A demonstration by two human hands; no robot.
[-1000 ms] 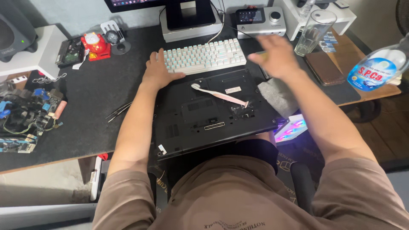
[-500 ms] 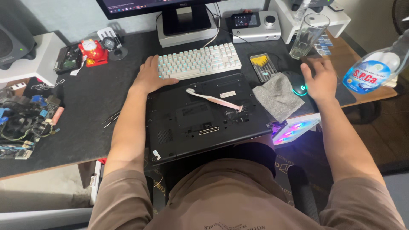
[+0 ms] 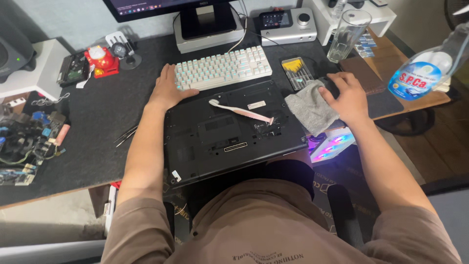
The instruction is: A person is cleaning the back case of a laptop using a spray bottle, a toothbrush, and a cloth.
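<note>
Head view, left to right: left hand lies flat, fingers spread, on the upturned laptop's far-left corner, gripping nothing. A toothbrush lies on the laptop. Right hand rests open on the grey cloth beside it. Likely a cleaning step; next calls for closing fingers on the cloth.

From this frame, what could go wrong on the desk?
The laptop overhangs the desk edge, so pressure from the left hand might tip it. The right hand is by the grey cloth, not far from an empty glass; a careless sweep might topple it.
</note>
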